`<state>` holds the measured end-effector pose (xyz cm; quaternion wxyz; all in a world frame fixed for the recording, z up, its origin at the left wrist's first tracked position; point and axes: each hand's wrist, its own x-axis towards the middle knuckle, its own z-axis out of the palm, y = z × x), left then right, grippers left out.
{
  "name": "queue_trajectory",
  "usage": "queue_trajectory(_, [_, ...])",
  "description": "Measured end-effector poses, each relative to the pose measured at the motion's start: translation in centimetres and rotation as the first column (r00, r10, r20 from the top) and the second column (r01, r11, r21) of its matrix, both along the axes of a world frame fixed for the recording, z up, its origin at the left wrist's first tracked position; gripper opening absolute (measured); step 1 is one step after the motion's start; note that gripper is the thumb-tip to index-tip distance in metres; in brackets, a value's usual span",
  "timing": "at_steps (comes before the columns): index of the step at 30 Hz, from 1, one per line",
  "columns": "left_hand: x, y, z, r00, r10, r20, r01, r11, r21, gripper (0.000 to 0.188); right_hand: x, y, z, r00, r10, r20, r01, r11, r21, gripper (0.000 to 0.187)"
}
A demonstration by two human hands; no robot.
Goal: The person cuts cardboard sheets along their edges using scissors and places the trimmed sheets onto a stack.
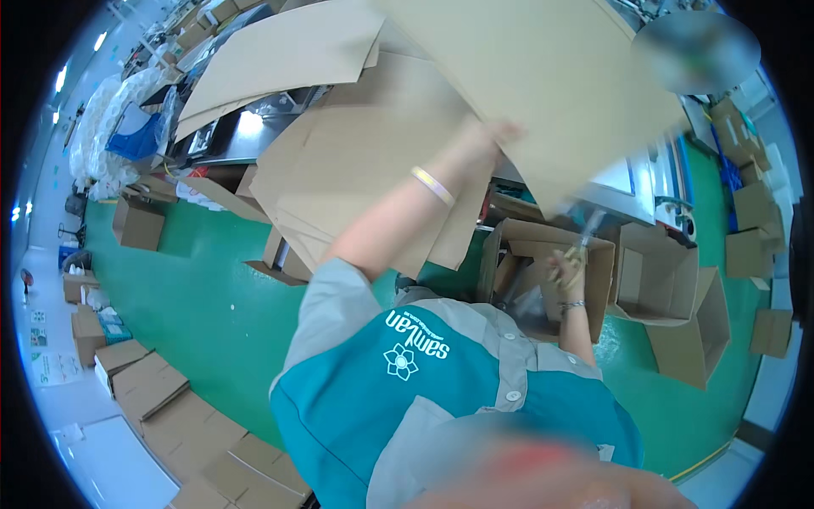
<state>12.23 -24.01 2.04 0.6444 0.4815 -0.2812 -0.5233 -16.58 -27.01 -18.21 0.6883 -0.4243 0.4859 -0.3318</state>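
My left hand (487, 142) is closed on the lower left edge of a large flat brown cardboard sheet (551, 76), which is raised and tilted in front of me. Under that arm lies a stack of flat cardboard sheets (339, 153) on the worktable. Lower and to the right, my right hand (566, 273) is wrapped around the yellowish handles of what looks like a pair of scissors (591, 227), blades pointing away from me and blurred. That hand is above an open cardboard box (598, 254), which has some clear plastic inside.
More open boxes (653, 276) stand to the right of the first one. Further cardboard sheets (288, 51) lie at the far left of the metal worktable (246, 136). Flattened cartons (182, 407) cover the lower left of the green floor (212, 297). Boxes (759, 212) line the right wall.
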Motion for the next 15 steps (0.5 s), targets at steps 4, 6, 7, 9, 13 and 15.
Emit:
queue_trajectory(4, [12.6,-1.3,3.3,0.907,0.418,-0.052,-0.42,0.887,-0.192,0.017,5.0,3.4,3.2,0.966,0.231,0.112,-0.242,0.966,0.092,0.025])
queue_trajectory(6, [18.1,-0.9,3.1,0.879,0.475,-0.045,-0.473,0.856,-0.209,0.016,6.8,3.9,3.2,0.945,0.295,0.14,-0.308,0.947,0.085,0.024])
queue_trajectory(7, [20.8,-0.7,2.5,0.838,0.542,-0.066,-0.545,0.822,-0.164,0.014,8.1,4.3,3.4,0.912,0.375,0.167,-0.391,0.917,0.074,0.024])
queue_trajectory(9, [23.8,1.0,2.2,0.77,0.634,-0.068,-0.636,0.756,-0.153,0.012,10.7,4.8,5.1,0.865,0.464,0.189,-0.489,0.865,0.115,0.023])
queue_trajectory(13, [29.9,3.6,0.4,0.719,0.651,-0.245,-0.678,0.733,-0.042,0.019,15.0,5.9,6.1,0.827,0.445,0.343,-0.546,0.782,0.301,0.028])
queue_trajectory(15, [30.9,4.1,0.6,0.701,0.67,-0.246,-0.695,0.719,-0.022,0.024,16.5,6.0,5.3,0.84,0.408,0.359,-0.532,0.751,0.392,0.034])
